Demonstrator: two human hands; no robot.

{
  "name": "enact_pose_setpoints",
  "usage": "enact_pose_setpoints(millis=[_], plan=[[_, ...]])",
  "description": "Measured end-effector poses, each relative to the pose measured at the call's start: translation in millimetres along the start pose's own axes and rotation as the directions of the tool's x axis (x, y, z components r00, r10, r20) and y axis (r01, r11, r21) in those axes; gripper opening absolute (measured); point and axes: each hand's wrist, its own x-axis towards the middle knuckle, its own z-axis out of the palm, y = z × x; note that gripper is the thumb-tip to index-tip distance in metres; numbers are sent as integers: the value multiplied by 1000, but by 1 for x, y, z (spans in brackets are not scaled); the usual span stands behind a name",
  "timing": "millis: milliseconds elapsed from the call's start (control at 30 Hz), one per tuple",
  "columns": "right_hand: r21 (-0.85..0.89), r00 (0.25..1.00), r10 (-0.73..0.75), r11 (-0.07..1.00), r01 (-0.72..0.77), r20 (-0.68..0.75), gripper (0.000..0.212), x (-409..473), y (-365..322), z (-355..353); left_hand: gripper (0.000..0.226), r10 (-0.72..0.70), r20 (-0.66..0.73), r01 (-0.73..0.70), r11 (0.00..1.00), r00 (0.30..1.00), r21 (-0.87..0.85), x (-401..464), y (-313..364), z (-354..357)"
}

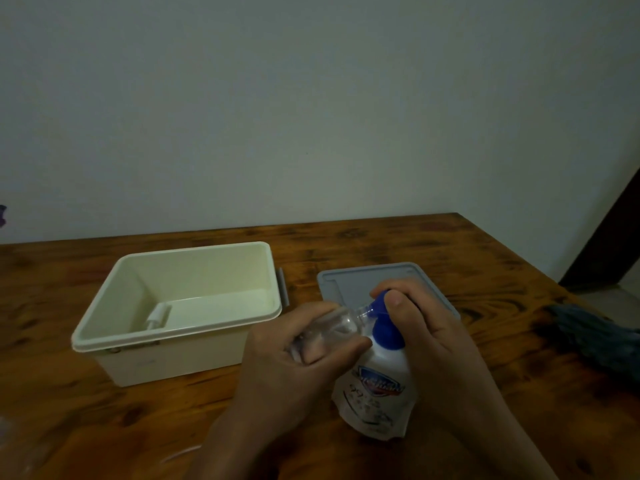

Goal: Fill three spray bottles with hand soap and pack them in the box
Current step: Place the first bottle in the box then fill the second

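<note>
My left hand (294, 362) grips a small clear spray bottle (337, 323), tilted with its open neck against the blue pump spout of the hand soap bottle (377, 386). The soap bottle is white with a blue pump head and stands on the table. My right hand (426, 327) wraps its top, thumb on the pump head (382, 327). To the left, the cream box (104, 327) stands open. One spray bottle (158, 318) with a white cap lies inside, at the near left of its floor.
The box's grey lid (349, 275) lies flat on the wooden table (502, 358) behind my hands. A dark blue-grey cloth (595, 337) sits at the right edge. The table's far edge meets a plain wall. Something pale and blurred lies at the near left corner (10, 434).
</note>
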Motion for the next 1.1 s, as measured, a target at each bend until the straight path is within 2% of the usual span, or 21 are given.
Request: enact_pose_setpoints(millis=[100,267,467,800,1100], plan=[[-11,1000,-21,1000,21,-11,39,1,0,1,33,12,-2,-12,1000,1000,-10,0,0,0],[1,1000,-5,1000,5,-22,28,-2,2,4,24,6,-10,-6,1000,1000,13,0,-7,0],[-11,1000,6,1000,-6,-5,25,-3,0,0,32,13,-16,-13,999,1000,29,0,-3,1],[-2,1000,-24,1000,24,5,23,-2,2,4,35,7,-16,-7,1000,1000,10,-3,-6,4],[20,1000,-19,1000,19,11,21,-4,-2,1,29,-16,-43,14,999,999,-44,-4,-5,7]])
